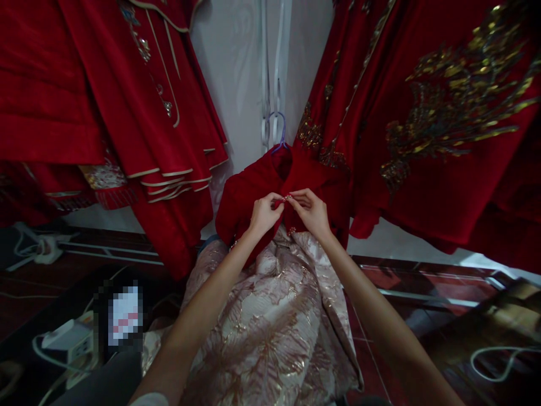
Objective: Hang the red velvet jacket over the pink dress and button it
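Observation:
A short red jacket (pixel 245 189) hangs on a purple hanger (pixel 282 132) in front of me. Both of my hands meet at its front opening. With thumb and fingers, my left hand (pixel 266 213) pinches one side of a small reddish-gold button fastening (pixel 286 198). From the other side my right hand (pixel 313 211) pinches the same fastening, fingertips nearly touching. My fingers partly cover it, so I cannot tell whether it is done up. Lower on the front edge sits a similar small fastening (pixel 291 230). A pale pink brocade garment (pixel 270 321) spreads below the jacket, under my forearms.
Red garments with gold trim (pixel 169 141) hang at left; a red garment with sequin embroidery (pixel 456 96) hangs at right. A white wall (pixel 230 67) stands behind. Lower left are a power strip (pixel 78 344) and a blurred-out screen (pixel 123 316). A white cable (pixel 494 361) lies lower right.

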A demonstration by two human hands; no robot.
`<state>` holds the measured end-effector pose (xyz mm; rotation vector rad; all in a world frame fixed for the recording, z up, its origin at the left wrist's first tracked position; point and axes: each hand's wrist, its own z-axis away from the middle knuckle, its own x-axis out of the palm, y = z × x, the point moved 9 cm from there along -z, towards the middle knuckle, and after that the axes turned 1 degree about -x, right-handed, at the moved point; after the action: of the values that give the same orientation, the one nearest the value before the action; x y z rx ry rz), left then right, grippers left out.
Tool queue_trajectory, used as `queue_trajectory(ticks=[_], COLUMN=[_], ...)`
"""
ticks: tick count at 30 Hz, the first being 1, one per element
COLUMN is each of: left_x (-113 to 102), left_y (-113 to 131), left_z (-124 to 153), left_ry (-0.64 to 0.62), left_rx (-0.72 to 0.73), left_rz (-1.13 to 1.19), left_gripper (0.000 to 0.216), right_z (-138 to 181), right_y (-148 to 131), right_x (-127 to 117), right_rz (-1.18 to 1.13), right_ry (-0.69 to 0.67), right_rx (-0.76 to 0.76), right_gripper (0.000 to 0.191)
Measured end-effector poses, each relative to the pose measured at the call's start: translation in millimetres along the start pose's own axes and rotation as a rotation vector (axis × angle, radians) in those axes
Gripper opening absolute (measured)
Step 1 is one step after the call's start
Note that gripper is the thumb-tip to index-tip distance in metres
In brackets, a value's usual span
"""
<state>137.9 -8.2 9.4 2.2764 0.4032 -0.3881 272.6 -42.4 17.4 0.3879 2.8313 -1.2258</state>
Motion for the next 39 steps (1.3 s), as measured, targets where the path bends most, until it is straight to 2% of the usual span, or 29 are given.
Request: queue_trajectory(ticks=[5, 10, 14, 27, 39], left_x=[1, 5, 2, 3, 5], left_y=[8, 12, 21, 32, 42], left_z=[4, -3, -10, -15, -13], left_ry=[-0.002, -0.113, -0.185, -0.229, -0.312], left_rx=[0.034, 0.052, 0.135, 0.207, 0.279], left_rz=[0.046, 0.091, 0.027, -0.142, -0.218], left_gripper=[0.017, 0.015, 0.015, 0.016, 0.014], right_z=[-2, -3, -5, -6, -7], right_y=[10, 9, 14, 25, 31], right_x=[-3, -3, -3, -5, -3], right_rz=[-0.039, -0.032, -0.067, -0.258, -0.246], right_ry=[0.031, 0.095, 0.117, -0.004, -0.06], right_rx=[0.04, 0.019, 0.066, 0.221, 0.241], right_gripper=[0.024, 0.024, 0.027, 0.03, 0.033])
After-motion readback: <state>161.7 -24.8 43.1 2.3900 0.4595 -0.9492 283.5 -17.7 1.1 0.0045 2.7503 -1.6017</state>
